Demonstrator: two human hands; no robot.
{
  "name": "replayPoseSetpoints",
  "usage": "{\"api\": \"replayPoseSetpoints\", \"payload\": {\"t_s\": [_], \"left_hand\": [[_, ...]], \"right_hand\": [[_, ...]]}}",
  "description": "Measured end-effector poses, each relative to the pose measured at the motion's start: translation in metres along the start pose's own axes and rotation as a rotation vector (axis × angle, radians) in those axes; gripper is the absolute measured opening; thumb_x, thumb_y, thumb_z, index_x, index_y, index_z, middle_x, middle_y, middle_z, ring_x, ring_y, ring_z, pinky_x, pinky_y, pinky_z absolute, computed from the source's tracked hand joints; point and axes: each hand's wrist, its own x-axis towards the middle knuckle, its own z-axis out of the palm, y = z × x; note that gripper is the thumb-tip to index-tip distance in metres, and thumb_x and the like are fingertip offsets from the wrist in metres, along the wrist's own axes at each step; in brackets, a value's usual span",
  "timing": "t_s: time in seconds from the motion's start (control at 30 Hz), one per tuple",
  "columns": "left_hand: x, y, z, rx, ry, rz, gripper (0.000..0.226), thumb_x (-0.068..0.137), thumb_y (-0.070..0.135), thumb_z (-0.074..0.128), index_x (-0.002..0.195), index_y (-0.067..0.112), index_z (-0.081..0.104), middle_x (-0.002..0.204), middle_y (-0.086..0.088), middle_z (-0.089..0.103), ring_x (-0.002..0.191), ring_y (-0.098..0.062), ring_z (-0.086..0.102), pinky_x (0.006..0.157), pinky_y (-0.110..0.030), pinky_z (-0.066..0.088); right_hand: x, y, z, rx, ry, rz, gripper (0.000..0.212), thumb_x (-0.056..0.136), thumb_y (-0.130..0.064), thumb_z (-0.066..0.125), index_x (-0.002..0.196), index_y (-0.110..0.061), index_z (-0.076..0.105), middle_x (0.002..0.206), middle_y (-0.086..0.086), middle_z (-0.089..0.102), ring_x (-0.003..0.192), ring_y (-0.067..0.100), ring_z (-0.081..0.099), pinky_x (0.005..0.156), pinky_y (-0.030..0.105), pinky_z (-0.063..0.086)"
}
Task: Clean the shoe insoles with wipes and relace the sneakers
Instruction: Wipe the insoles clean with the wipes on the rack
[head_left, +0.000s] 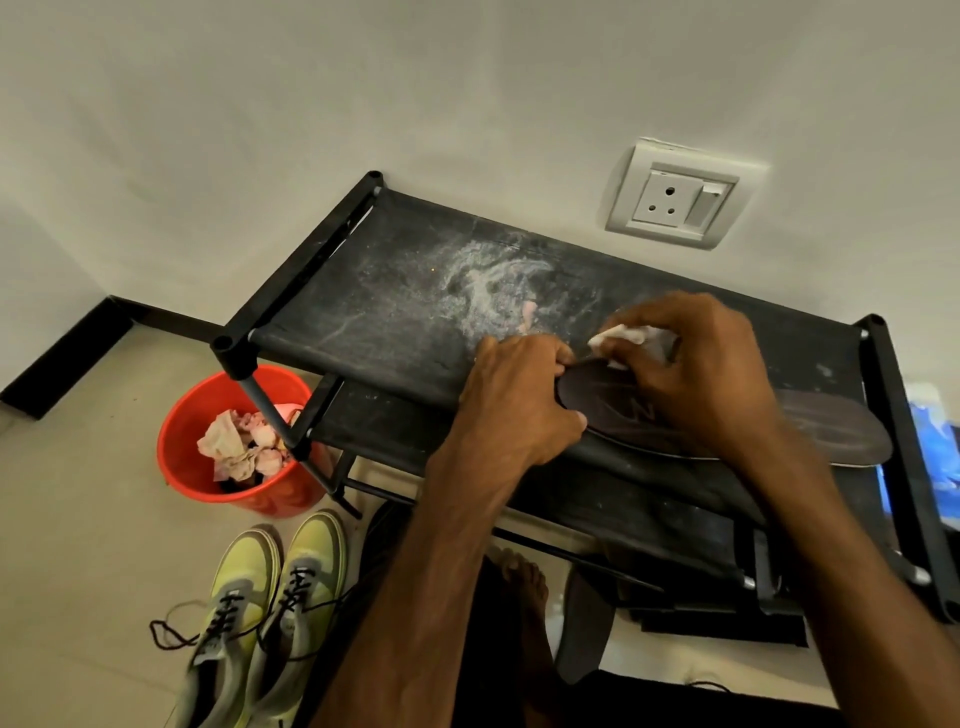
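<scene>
We're mid-clean here: left hand (519, 400) pinches one end of the insole (831, 431) lying on the rack (363, 291), right hand (696, 384) clutches a wipe (623, 335) against it. Bucket (176, 415) holds crumpled wipes; floor sneakers (306, 561) look loose-laced, so relacing's left.

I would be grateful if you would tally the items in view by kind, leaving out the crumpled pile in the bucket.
Yellow-green lace-up sneakers: 2
Dark flat insoles, one on the rack, one down by the floor: 2
White wipe: 1
Red plastic bucket: 1
Black fabric shoe rack: 1
Total: 7
</scene>
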Motion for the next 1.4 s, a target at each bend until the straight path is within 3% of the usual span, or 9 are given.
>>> {"api": "replayPoseSetpoints", "payload": {"t_s": [0.2,0.4,0.5,0.6,0.73,0.9,1.03,1.17,1.4], "left_hand": [[0.000,0.001,-0.001,-0.002,-0.001,0.014,0.059,0.077,0.027,0.084,0.131,0.029,0.061,0.118,0.013,0.067,0.122,-0.016,0.048,0.107,-0.037,0.042],[0.001,0.001,-0.001,-0.005,-0.006,0.017,0.057,0.076,0.023,0.082,0.129,0.032,0.063,0.117,0.010,0.068,0.118,-0.019,0.055,0.101,-0.039,0.049],[0.001,0.001,0.001,0.005,0.000,-0.001,0.061,0.075,0.022,0.083,0.131,0.034,0.063,0.118,0.012,0.067,0.120,-0.017,0.053,0.102,-0.039,0.049],[0.002,0.000,0.003,-0.010,0.009,-0.008,0.061,0.074,0.024,0.086,0.130,0.034,0.064,0.114,0.013,0.069,0.120,-0.017,0.053,0.103,-0.041,0.047],[0.003,-0.002,0.003,-0.038,0.033,-0.004,0.060,0.071,0.022,0.088,0.126,0.034,0.067,0.111,0.013,0.070,0.116,-0.016,0.057,0.100,-0.039,0.051],[0.005,-0.004,0.002,-0.083,0.005,-0.006,0.059,0.073,0.022,0.088,0.127,0.031,0.067,0.114,0.012,0.070,0.121,-0.015,0.055,0.101,-0.039,0.051],[0.006,-0.005,0.002,-0.067,-0.019,-0.011,0.062,0.072,0.021,0.087,0.130,0.032,0.066,0.117,0.010,0.069,0.122,-0.016,0.055,0.101,-0.039,0.052],[0.008,-0.005,0.003,-0.051,-0.019,-0.027,0.061,0.072,0.024,0.086,0.129,0.032,0.067,0.114,0.014,0.070,0.121,-0.018,0.056,0.100,-0.040,0.052],[0.007,-0.005,0.007,-0.080,0.032,-0.022,0.053,0.070,0.023,0.088,0.119,0.035,0.071,0.110,0.010,0.071,0.116,-0.018,0.058,0.099,-0.040,0.052]], "right_hand": [[-0.003,0.007,-0.015,0.080,-0.086,0.001,0.017,0.088,-0.036,0.072,0.102,-0.031,0.079,0.100,-0.015,0.073,0.088,0.003,0.064,0.077,0.027,0.053],[0.001,-0.006,0.005,-0.062,-0.263,-0.086,0.017,0.090,-0.019,0.072,0.104,-0.018,0.080,0.099,0.005,0.076,0.087,0.023,0.067,0.075,0.035,0.054],[-0.001,-0.009,-0.005,-0.035,-0.370,-0.078,0.017,0.091,-0.019,0.072,0.106,-0.020,0.080,0.101,-0.001,0.076,0.085,0.016,0.067,0.076,0.035,0.057],[-0.007,-0.012,-0.018,-0.018,-0.479,-0.059,0.022,0.089,-0.017,0.075,0.108,-0.028,0.079,0.098,-0.012,0.071,0.080,0.007,0.065,0.072,0.023,0.055],[-0.012,-0.012,-0.030,-0.046,-0.581,-0.045,0.021,0.086,-0.025,0.079,0.104,-0.035,0.080,0.102,-0.014,0.076,0.088,0.005,0.069,0.078,0.031,0.060],[-0.019,-0.015,-0.020,-0.076,-0.393,-0.041,0.020,0.084,-0.016,0.078,0.100,-0.028,0.079,0.099,-0.005,0.075,0.077,0.004,0.061,0.070,0.022,0.054],[-0.008,-0.008,0.001,-0.081,-0.271,-0.050,0.018,0.085,-0.014,0.074,0.097,-0.026,0.079,0.097,-0.001,0.074,0.083,0.016,0.065,0.074,0.041,0.058],[0.001,-0.006,0.014,-0.123,-0.170,-0.048,0.019,0.084,-0.014,0.070,0.099,-0.021,0.080,0.099,0.005,0.073,0.087,0.025,0.066,0.075,0.044,0.058],[-0.012,-0.007,-0.017,-0.053,-0.434,-0.057,0.028,0.085,-0.016,0.077,0.103,-0.037,0.079,0.100,-0.010,0.075,0.080,0.011,0.065,0.072,0.029,0.055]]}}
